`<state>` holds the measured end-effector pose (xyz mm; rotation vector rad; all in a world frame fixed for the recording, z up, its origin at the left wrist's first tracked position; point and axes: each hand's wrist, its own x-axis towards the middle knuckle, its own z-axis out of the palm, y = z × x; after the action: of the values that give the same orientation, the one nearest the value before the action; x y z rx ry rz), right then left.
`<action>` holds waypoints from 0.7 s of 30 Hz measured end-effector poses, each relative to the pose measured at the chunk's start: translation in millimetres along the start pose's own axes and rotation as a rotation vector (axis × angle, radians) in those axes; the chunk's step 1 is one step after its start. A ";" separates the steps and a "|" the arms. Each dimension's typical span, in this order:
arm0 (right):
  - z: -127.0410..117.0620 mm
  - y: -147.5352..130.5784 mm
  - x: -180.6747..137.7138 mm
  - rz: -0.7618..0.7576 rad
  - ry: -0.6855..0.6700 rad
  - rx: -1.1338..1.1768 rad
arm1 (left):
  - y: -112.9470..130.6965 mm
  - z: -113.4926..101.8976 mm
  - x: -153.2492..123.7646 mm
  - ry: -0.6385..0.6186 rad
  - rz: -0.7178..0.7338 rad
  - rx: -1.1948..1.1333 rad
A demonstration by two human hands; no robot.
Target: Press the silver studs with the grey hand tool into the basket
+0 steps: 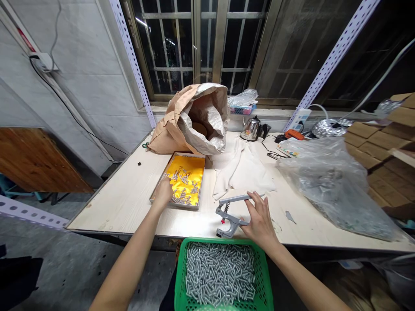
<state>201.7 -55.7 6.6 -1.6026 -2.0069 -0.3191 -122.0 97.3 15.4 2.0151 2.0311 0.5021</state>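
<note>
A grey hand press [231, 214] stands at the table's [126, 203] near edge, steadied by the right hand [259, 220] resting open-fingered on its lever. The left hand [162, 193] dips into a yellow-lined tray [186, 179] of small metal parts – grip unclear – while a green basket [181, 276] of finished pieces sits below.

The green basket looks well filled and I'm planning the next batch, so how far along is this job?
Done: the green basket at the table edge holds a dense heap of small silvery pieces. In hand: the left hand reaches into the yellow-lined tray, where loose metal parts still lie, while the right hand rests on the grey hand press. Left: the tray's parts, perhaps also the clear bag; its contents are unclear.
</note>
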 end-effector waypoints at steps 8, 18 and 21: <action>11.7 -11.0 26.6 0.001 0.008 0.001 | 66.2 18.0 -79.5 -0.142 0.013 -1.077; 13.4 -21.1 32.1 -0.007 -0.010 0.001 | 92.1 31.8 -114.9 -0.331 -0.064 -1.270; 13.4 -22.0 30.2 -0.006 -0.017 0.005 | 90.3 29.6 -114.0 -0.371 -0.026 -1.188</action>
<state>172.8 -29.8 15.5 -1.6007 -2.0241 -0.3034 -24.8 -14.9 16.3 1.1938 1.0571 0.9378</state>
